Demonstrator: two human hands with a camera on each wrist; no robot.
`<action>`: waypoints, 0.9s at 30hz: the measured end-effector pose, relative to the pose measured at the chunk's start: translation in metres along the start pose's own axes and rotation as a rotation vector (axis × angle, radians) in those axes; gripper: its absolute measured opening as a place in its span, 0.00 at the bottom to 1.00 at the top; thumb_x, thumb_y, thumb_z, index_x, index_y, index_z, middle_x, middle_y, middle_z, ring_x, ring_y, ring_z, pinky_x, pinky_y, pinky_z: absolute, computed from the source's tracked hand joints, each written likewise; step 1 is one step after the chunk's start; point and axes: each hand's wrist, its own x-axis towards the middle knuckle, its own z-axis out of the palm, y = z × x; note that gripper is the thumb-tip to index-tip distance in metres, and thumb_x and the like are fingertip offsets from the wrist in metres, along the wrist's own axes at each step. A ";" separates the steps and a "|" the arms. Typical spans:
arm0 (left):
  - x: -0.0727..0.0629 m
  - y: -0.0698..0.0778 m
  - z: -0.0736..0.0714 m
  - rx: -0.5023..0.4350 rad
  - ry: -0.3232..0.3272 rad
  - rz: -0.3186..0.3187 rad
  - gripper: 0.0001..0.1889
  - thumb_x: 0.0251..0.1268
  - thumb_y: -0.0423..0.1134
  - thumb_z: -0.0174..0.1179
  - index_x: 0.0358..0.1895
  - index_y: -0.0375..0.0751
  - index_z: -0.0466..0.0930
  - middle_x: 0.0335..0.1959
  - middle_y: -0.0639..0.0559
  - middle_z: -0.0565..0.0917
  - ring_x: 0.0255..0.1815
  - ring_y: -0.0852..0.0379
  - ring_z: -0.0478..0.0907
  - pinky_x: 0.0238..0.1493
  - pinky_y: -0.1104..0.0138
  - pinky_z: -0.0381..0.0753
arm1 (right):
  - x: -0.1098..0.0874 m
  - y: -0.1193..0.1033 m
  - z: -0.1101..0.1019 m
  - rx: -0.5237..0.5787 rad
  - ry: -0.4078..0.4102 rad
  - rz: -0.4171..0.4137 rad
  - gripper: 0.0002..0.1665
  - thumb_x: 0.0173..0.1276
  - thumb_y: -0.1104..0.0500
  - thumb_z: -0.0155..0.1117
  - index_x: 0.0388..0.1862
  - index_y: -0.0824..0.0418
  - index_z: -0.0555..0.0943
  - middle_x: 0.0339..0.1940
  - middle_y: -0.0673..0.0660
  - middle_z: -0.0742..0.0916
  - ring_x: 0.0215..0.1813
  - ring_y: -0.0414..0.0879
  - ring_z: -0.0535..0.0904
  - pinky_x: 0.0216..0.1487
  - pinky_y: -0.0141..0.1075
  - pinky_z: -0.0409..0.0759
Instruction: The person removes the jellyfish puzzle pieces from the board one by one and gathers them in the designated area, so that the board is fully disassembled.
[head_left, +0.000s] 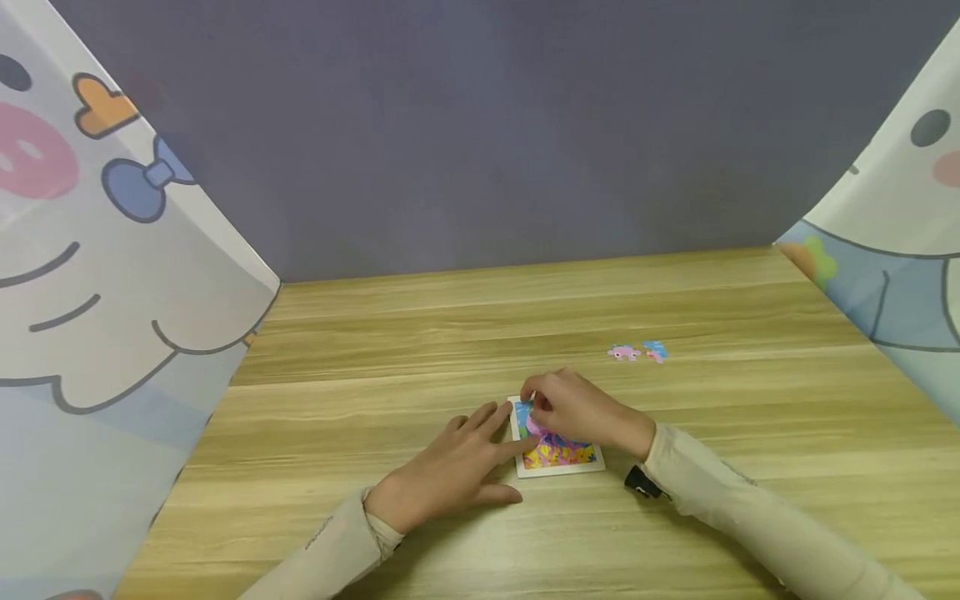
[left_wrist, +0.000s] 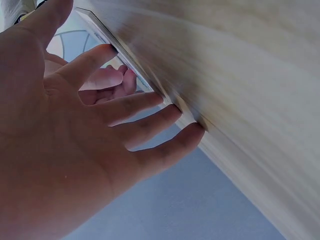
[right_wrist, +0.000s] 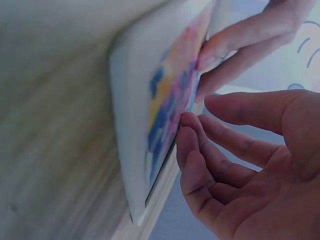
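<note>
The left hand (head_left: 450,473) has its fingers spread, gripping nothing, its index finger across the left rim of a puzzle board (head_left: 561,472). The board lies flat on the worktop (head_left: 337,400), about midway between its side edges. Over the board, the right hand (head_left: 581,410) is partly curled; whether it pinches anything I cannot tell. Towards the worktop's far right corner lie two loose pieces (head_left: 623,353).
</note>
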 end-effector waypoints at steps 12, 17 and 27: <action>0.000 0.000 -0.002 -0.003 -0.028 -0.018 0.35 0.67 0.64 0.56 0.75 0.58 0.65 0.75 0.32 0.60 0.74 0.33 0.61 0.59 0.41 0.74 | 0.000 -0.003 0.006 -0.001 -0.011 0.035 0.20 0.65 0.70 0.63 0.56 0.74 0.79 0.24 0.47 0.78 0.21 0.36 0.70 0.22 0.29 0.69; 0.000 0.000 -0.003 -0.010 -0.027 -0.018 0.35 0.67 0.63 0.57 0.75 0.57 0.65 0.75 0.31 0.59 0.73 0.33 0.61 0.59 0.41 0.74 | 0.000 -0.004 0.006 -0.036 0.015 0.003 0.16 0.62 0.72 0.65 0.49 0.71 0.83 0.24 0.47 0.79 0.25 0.38 0.71 0.25 0.29 0.72; 0.001 0.000 0.000 -0.010 -0.019 -0.020 0.34 0.68 0.63 0.57 0.75 0.59 0.66 0.75 0.33 0.60 0.75 0.36 0.60 0.59 0.42 0.74 | -0.002 -0.004 0.003 -0.057 0.063 -0.015 0.15 0.62 0.71 0.64 0.48 0.68 0.85 0.35 0.54 0.86 0.32 0.38 0.77 0.32 0.30 0.78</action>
